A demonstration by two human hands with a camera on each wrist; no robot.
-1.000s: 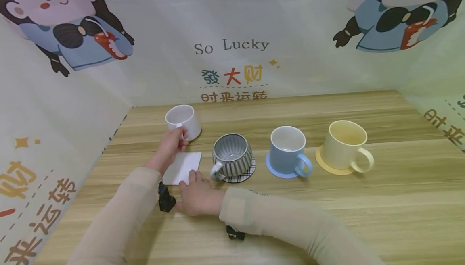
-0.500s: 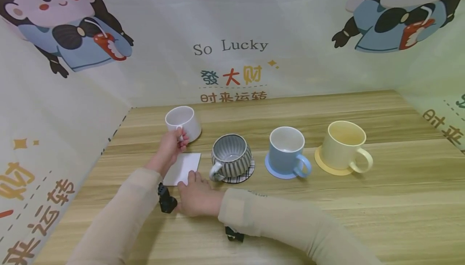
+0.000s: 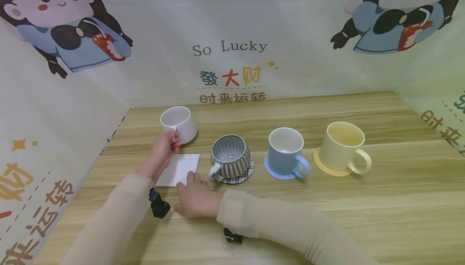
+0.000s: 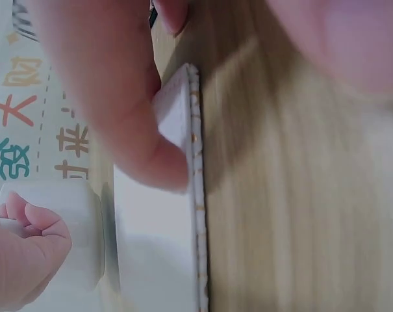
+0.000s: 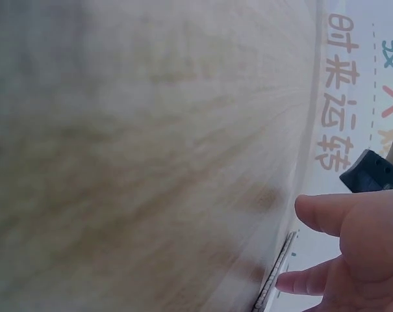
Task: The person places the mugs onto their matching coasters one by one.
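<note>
**Holding a white mug just behind a white coaster**

Head view: the left hand (image 3: 165, 148) sits left of centre with its fingers curled round the handle of the white mug (image 3: 179, 124). The mug stands upright, mouth up, handle turned toward the lower edge of the frame. Whether it is resting on the table (image 3: 327, 216) or lifted off it cannot be told. Directly below the mug in the frame lies the square white coaster (image 3: 179, 168), flat, its far edge just beside the mug's base. The right hand (image 3: 196, 200) lies below the coaster with its fingers stretched out, and their tips press on the near edge; it grips nothing. So the mug is above and slightly left of the coaster, and the left hand is the one that has it. To the right, three more mugs stand in a row, each on its own coaster: a grey ribbed mug (image 3: 230, 158), a blue mug (image 3: 287, 150) and a yellow mug (image 3: 345, 146).

Left wrist view: a large, blurred fingertip (image 4: 144, 149) presses down on the coaster (image 4: 151, 260). In the lower left, a hand (image 4: 24, 260) is curled against the mug (image 4: 73, 227).

Right wrist view: mostly blurred table (image 5: 151, 162). The coaster's thin edge (image 5: 277, 279) shows at the bottom, and a hand (image 5: 365, 260) is at lower right, its grip hidden.
</note>
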